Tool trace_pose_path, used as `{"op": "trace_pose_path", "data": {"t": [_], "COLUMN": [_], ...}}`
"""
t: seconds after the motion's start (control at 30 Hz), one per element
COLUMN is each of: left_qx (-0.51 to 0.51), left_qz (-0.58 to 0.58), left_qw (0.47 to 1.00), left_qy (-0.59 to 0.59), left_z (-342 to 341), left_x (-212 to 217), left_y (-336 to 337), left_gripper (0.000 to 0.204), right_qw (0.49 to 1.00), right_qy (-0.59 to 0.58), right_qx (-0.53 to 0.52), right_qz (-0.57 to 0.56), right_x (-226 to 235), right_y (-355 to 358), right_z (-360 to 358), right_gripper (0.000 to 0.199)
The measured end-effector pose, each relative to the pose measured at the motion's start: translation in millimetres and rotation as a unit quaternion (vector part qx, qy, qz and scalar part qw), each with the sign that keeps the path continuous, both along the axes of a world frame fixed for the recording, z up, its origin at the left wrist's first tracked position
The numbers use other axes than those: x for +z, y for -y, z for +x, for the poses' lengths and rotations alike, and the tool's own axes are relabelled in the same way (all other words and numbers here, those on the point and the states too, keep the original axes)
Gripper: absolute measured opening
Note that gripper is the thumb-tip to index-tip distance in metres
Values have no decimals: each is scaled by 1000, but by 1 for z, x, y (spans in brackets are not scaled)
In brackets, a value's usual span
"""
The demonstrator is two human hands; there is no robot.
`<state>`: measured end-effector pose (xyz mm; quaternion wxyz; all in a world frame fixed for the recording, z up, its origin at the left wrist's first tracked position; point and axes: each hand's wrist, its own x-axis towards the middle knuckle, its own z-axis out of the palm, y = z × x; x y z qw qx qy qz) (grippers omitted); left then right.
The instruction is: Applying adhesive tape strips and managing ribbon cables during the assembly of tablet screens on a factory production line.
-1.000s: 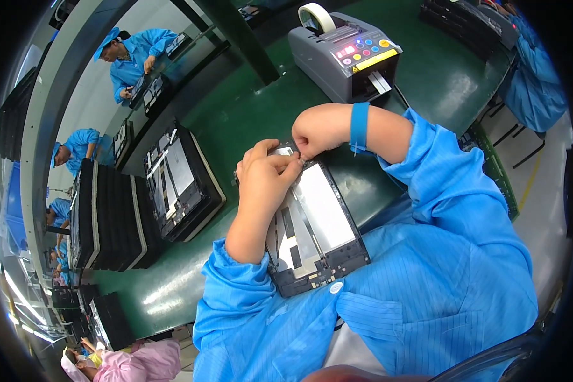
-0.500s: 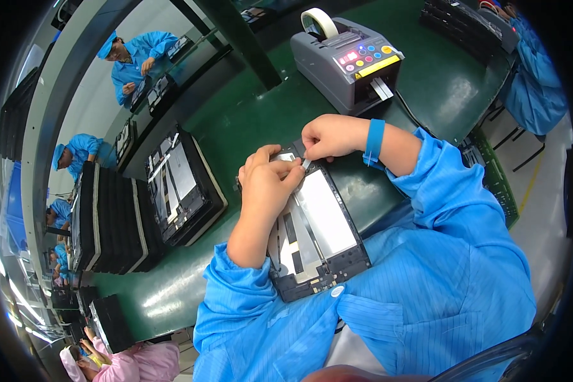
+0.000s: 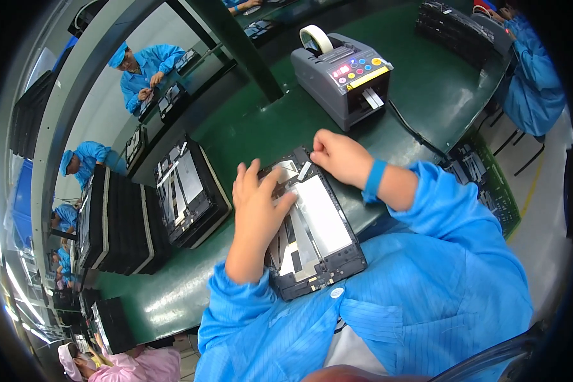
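An opened tablet [image 3: 325,219] with its inner side up lies in front of me, showing a silvery battery area and black circuit parts along its near end. A short whitish tape strip [image 3: 304,170] sits near its far right corner. My left hand [image 3: 257,200] hovers over the tablet's left side, fingers spread and holding nothing; it hides part of that edge. Just beyond the right edge is my right hand [image 3: 344,159], its fingers curled in, with nothing visible in them. A blue band [image 3: 374,181] circles that wrist.
A grey tape dispenser [image 3: 344,76] with a tape piece sticking out stands beyond the tablet. Left of me, another opened tablet [image 3: 183,184] tops a black stack beside more stacked black trays [image 3: 118,219]. A metal post [image 3: 242,48] rises behind. Co-workers sit at other benches.
Both hands have come off the tape strip, which stays on the tablet. My left fingers have spread and lifted; my right hand has drawn away to the right.
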<state>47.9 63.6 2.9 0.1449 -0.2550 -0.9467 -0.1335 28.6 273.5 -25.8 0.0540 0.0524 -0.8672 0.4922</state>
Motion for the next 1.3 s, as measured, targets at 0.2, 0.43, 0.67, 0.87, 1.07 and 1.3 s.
{"op": "trace_pose_path", "data": {"t": [0.2,0.43,0.67,0.87,1.07,1.3], "left_qx": [46,-87,-131,-64,-45,21], "left_qz": [157,414,569,536,591,574], "left_qw": [957,874,798,835,798,810], "left_qy": [241,238,150,103,115,122], "left_z": [89,109,79,3,-38,-53], "left_x": [-12,-23,37,74,46,13], "left_y": [47,44,61,132,201,234], "left_gripper": [100,107,109,83,86,88], "right_qw": [976,965,972,969,972,969], "right_qy": [-106,-90,-160,-165,-126,-70], "right_qx": [39,158,172,179,197,237], "right_qz": [189,190,5,-30,-12,-19], "right_x": [-6,-16,41,71,50,17], "right_y": [-13,-5,35,112,185,213], "right_z": [106,127,76,-18,-78,-99], "right_gripper": [54,89,79,71,64,75]}}
